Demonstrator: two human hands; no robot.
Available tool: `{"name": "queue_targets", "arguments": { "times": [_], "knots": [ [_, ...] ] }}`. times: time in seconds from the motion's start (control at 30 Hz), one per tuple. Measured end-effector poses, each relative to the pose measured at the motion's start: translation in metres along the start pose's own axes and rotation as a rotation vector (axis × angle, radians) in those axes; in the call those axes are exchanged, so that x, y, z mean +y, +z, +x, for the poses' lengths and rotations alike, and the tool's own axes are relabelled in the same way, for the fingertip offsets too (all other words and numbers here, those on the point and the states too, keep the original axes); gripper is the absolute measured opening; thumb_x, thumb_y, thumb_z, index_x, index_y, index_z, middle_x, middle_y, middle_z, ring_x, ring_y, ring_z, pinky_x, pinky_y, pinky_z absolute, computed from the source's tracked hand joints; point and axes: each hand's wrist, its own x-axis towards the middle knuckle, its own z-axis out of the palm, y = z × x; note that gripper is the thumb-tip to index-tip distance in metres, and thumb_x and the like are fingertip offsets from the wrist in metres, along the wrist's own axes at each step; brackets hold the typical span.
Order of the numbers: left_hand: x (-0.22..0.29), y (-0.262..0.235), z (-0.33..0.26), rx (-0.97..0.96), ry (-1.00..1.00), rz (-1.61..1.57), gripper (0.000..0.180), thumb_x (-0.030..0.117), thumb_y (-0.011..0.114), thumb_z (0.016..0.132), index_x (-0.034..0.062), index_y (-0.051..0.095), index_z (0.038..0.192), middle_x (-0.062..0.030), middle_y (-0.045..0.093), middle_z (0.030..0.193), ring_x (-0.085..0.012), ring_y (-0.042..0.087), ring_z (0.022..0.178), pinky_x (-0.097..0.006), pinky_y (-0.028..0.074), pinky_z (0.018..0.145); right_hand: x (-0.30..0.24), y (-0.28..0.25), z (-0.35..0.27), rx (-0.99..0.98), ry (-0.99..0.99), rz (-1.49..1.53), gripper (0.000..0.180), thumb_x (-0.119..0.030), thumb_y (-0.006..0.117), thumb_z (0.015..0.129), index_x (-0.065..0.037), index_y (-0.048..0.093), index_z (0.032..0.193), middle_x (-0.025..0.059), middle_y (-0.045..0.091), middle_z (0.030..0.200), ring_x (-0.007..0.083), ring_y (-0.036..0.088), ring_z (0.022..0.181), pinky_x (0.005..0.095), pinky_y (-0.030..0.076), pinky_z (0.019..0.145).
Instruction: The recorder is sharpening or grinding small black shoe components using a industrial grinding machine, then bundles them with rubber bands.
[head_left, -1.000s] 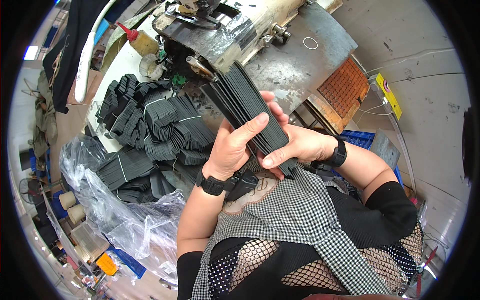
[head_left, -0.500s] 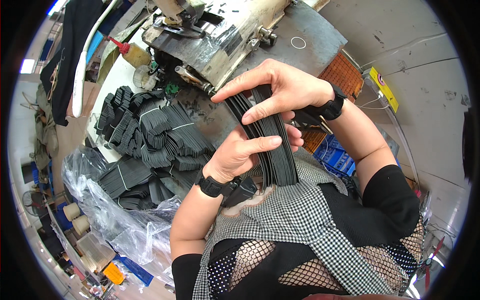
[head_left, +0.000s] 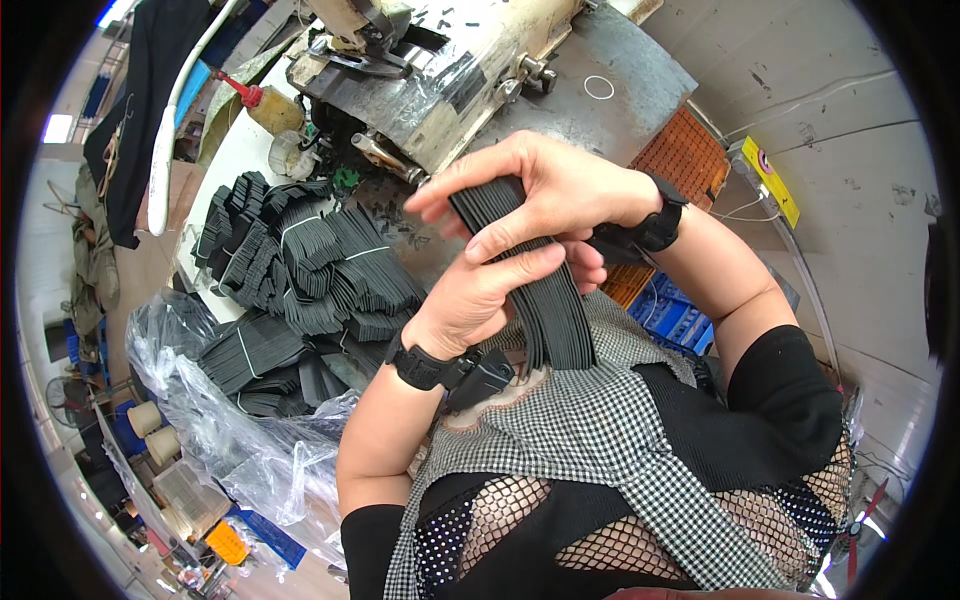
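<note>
Before the checked apron (head_left: 560, 435), gripping the black strip stack (head_left: 555, 320) with left hand (head_left: 465, 300) closed mid-length and right hand (head_left: 570, 185) curved round the upper end (thumbs across). Press evenly, align edges.

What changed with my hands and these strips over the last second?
Your right hand moved from the near part of the black strips up to their far end. Your left hand still holds their middle; the piled bundles stayed put.
</note>
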Motion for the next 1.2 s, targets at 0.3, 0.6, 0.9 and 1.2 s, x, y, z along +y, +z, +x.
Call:
{"name": "queue_targets", "arguments": {
  "times": [0.3, 0.6, 0.9, 1.2],
  "knots": [
    [0.005, -0.007, 0.001, 0.042, 0.099, 0.126, 0.025, 0.011, 0.06, 0.091, -0.0046, 0.055, 0.108, -0.0161, 0.065, 0.089, -0.0287, 0.067, 0.083, -0.041, 0.057, 0.077, -0.011, 0.005, -0.007, 0.149, 0.195, 0.453, 0.06, -0.015, 0.064, 0.089, -0.006, 0.038, 0.143, 0.015, 0.059, 0.122, 0.0199, 0.061, 0.107, 0.0312, 0.05, 0.092],
    [0.036, -0.027, 0.001, 0.066, 0.363, 0.064, 0.031, 0.012, 0.051, 0.096, -0.0012, 0.048, 0.123, -0.0259, 0.053, 0.126, -0.0373, 0.052, 0.12, -0.049, 0.041, 0.105, 0.014, 0.049, -0.041, 0.012, 0.473, 0.326, 0.028, -0.021, 0.079, 0.076, -0.002, 0.066, 0.093, 0.0011, 0.065, 0.081, 0.0079, 0.059, 0.079, 0.024, 0.047, 0.072],
    [0.034, -0.031, 0.002, -0.005, 0.397, 0.104, 0.058, 0.009, 0.052, 0.095, 0.0082, 0.022, 0.144, -0.0295, 0.05, 0.127, -0.0399, 0.053, 0.119, -0.05, 0.044, 0.102, 0.015, 0.044, -0.046, 0.003, 0.515, 0.719, 0.021, -0.01, 0.068, 0.085, 0.003, 0.062, 0.101, 0.0081, 0.068, 0.085, 0.0149, 0.067, 0.079, 0.0255, 0.055, 0.073],
    [0.033, -0.024, -0.005, 0.114, 0.58, 0.093, 0.069, 0.002, 0.061, 0.087, 0.0118, 0.024, 0.145, -0.027, 0.055, 0.122, -0.0382, 0.059, 0.11, -0.049, 0.049, 0.096, 0.008, 0.05, -0.049, -0.005, 0.666, 0.578, 0.015, -0.011, 0.061, 0.091, 0.005, 0.06, 0.09, 0.0075, 0.066, 0.077, 0.0145, 0.067, 0.071, 0.0248, 0.058, 0.066]
  ]
}}
